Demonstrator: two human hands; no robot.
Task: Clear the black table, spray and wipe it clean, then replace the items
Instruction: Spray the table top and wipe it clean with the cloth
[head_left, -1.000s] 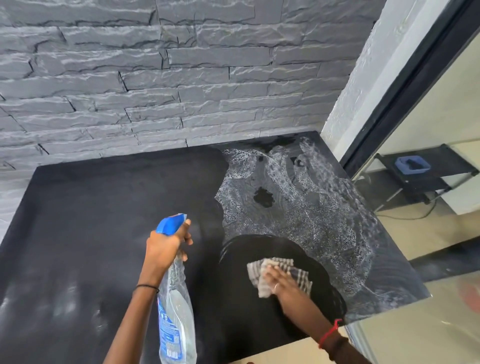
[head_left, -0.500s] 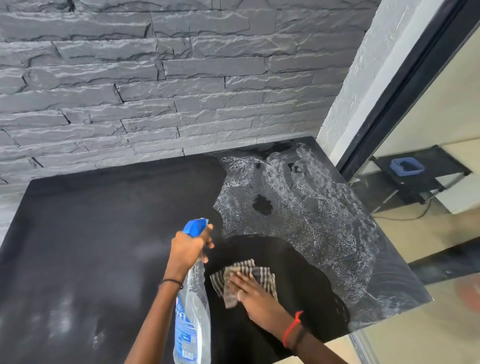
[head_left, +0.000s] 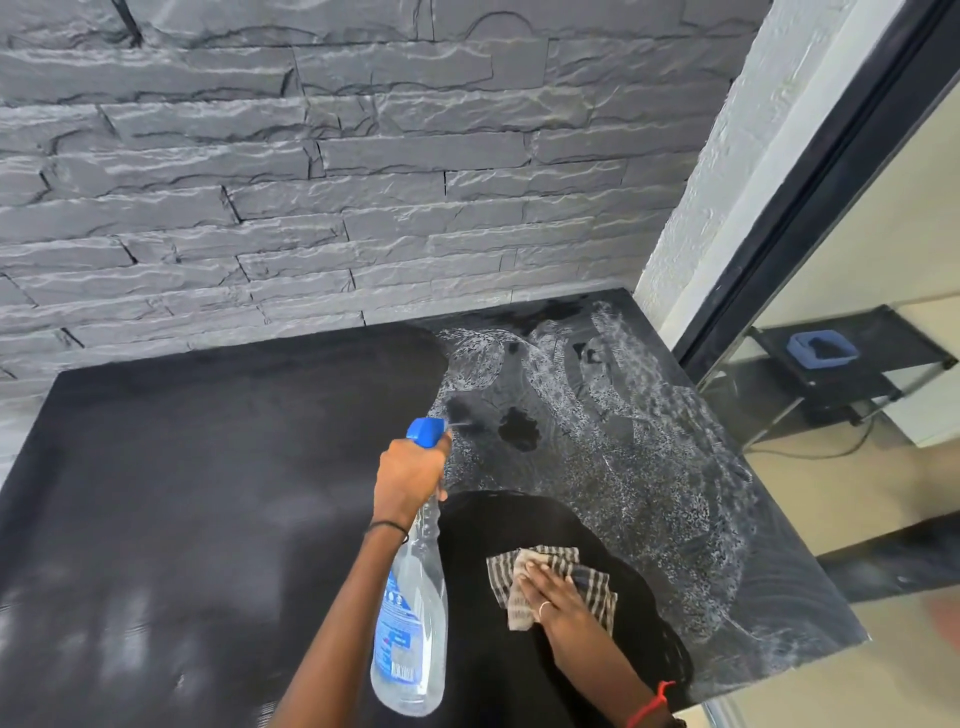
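Stone wall (head_left: 311, 182), grey, runs along the bench's far edge. Bench (head_left: 182, 493) is black and fills the lower frame; its left half is dry and matte. Wet film (head_left: 639, 457) of whitish, speckled spray covers the bench's right half up to the far right corner. Wiped patch (head_left: 524, 525), dark and rounded, sits inside that film at the bench's near edge. Shelf (head_left: 878, 374) stands beyond the bench's right edge, lower down, with a blue tray (head_left: 821, 349) on it.

Spray bottle (head_left: 415, 613), clear with a blue head, is held above the bench's middle, nozzle aimed at the far right area; a thin jet seems to leave the nozzle. Cloth (head_left: 592, 584), checked, lies flat on the wiped patch.

Left hand (head_left: 408, 478) grips the bottle neck, fingers curled round it at the trigger. Right hand (head_left: 550, 597) rests on the cloth, fingers straight and close together, pressing down.

Step, by my read: spray-and-wipe, with clearing apparently done. Only a small part of the film is wiped and the left half looks unsprayed. Next move calls for sweeping the cloth outward through the film toward the bench's far right corner, with steady flat pressure.
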